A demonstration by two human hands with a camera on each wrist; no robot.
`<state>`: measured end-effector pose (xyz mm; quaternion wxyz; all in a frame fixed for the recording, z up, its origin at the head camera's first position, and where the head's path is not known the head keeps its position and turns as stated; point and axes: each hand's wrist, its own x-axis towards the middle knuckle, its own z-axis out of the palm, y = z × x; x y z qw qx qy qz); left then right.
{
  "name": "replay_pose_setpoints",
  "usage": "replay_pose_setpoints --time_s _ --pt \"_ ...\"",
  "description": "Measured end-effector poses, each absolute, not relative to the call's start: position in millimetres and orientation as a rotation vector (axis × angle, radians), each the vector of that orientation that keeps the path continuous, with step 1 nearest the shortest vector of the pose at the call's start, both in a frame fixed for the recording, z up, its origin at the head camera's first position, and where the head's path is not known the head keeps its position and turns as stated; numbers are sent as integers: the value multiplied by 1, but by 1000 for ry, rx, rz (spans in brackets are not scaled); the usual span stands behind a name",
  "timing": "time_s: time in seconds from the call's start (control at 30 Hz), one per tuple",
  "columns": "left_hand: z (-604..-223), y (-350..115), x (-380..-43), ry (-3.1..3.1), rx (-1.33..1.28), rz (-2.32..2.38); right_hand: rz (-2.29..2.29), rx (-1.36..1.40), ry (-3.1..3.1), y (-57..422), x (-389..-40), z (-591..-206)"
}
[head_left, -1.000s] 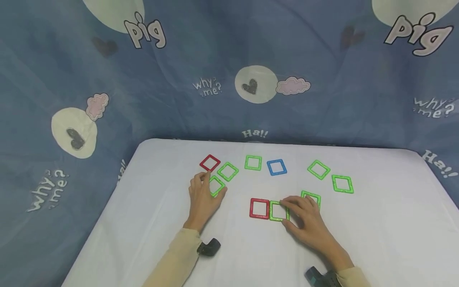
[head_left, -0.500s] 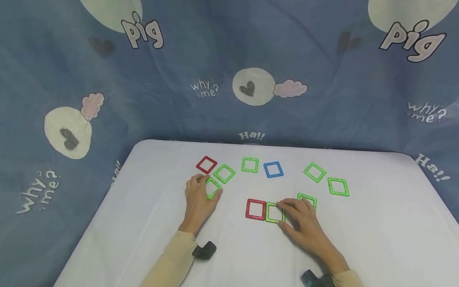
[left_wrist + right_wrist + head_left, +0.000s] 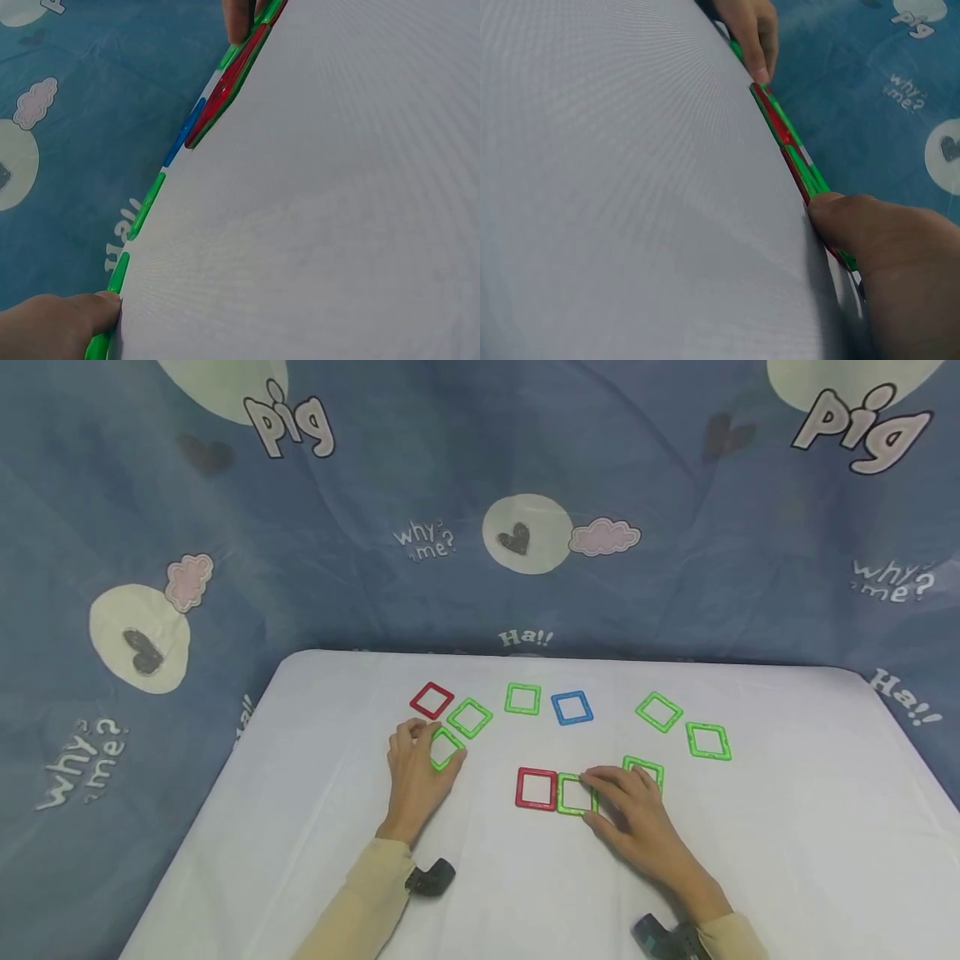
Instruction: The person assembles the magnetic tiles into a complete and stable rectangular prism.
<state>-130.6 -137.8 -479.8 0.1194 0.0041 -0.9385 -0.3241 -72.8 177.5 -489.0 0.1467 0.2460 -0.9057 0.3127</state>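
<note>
On the nearer white surface [image 3: 525,893], the right hand [image 3: 637,814], fingers slightly parted, pinches a green square plastic frame [image 3: 572,812] touching a red square plastic frame [image 3: 536,807]. Farther off, the left hand [image 3: 418,772], fingers likewise parted, grips another green frame [image 3: 454,737].

Beyond the white tabletop [image 3: 787,843], with its rounded far corners, we see a blue cloth [image 3: 337,602], lightly creased. On it we read "pig" lettering [image 3: 287,422] twice near the top, "why me?" [image 3: 425,541] several times, and "Ha!!" [image 3: 525,637] just past the tabletop's far edge. We find two pale ovals [image 3: 546,533] bearing dark hearts [image 3: 513,539], each touching a pink cloud [image 3: 605,537]. The brownish marks [image 3: 206,455] near the upper lettering may be hearts too, though they look too faint for us to be sure.
</note>
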Motion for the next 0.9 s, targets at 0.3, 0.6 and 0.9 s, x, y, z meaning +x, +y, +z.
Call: replay_pose_setpoints --time_s 0.3,0.6,0.9 --pt "-479 -138 -131 -2703 26 -1009 895 693 -2615 177 -74 -489" --pt "-480 -137 -133 -2694 25 -1020 881 667 -2635 178 -75 -490" --pt "-480 -137 -132 -2644 31 -998 902 685 -2624 177 -74 -490"
